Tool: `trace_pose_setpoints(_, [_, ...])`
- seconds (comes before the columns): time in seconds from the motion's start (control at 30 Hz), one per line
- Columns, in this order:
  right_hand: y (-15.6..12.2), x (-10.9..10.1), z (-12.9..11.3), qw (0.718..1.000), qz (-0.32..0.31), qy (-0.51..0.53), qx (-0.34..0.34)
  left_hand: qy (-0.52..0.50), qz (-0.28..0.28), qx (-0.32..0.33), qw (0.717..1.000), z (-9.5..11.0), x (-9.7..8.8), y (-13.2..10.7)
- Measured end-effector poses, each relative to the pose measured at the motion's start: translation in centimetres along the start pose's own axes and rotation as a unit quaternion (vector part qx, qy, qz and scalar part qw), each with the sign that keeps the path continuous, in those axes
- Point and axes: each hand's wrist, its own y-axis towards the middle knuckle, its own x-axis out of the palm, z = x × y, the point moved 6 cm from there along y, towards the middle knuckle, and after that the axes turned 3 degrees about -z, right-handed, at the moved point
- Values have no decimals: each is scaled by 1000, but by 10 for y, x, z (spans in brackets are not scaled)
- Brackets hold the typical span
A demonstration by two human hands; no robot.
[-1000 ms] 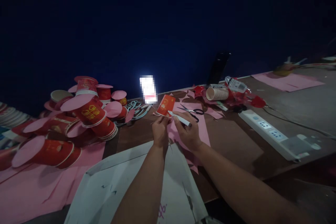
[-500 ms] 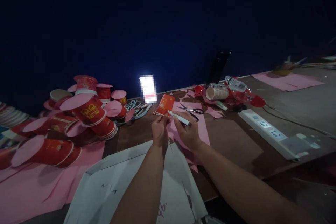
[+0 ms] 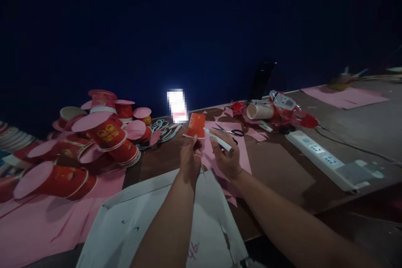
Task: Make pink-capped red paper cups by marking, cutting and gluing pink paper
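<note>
My left hand [image 3: 190, 155] grips a red paper cup [image 3: 197, 125] by its lower end, with the cup's body pointing away from me. Between the thumb and fingers of my right hand [image 3: 226, 155] is a white marker pen [image 3: 221, 140], its tip close to the cup's right side; whether it touches I cannot tell. Black-handled scissors [image 3: 232, 132] lie behind my right hand on a sheet of pink paper [image 3: 243, 150].
Red cups with pink discs [image 3: 106, 134] pile up at the left. A power strip [image 3: 320, 159] lies at the right, near a stack of paper cups [image 3: 260, 111]. A bright phone screen [image 3: 177, 106] stands at the back. White board [image 3: 150, 217] lies under my forearms.
The red cup has turned in my left hand and now stands straighter. My right hand and the marker have shifted slightly right, away from the cup's middle.
</note>
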Motion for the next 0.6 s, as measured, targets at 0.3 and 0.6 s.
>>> trace_pose_setpoints(0.3, [1, 2, 3, 1000, -17, 1, 20, -25, 31, -39, 998, -4, -5, 7])
trace_pose_setpoints(0.6, [0, 6, 2, 999, -37, -4, 18, -1, -4, -28, 1000, -7, -5, 10])
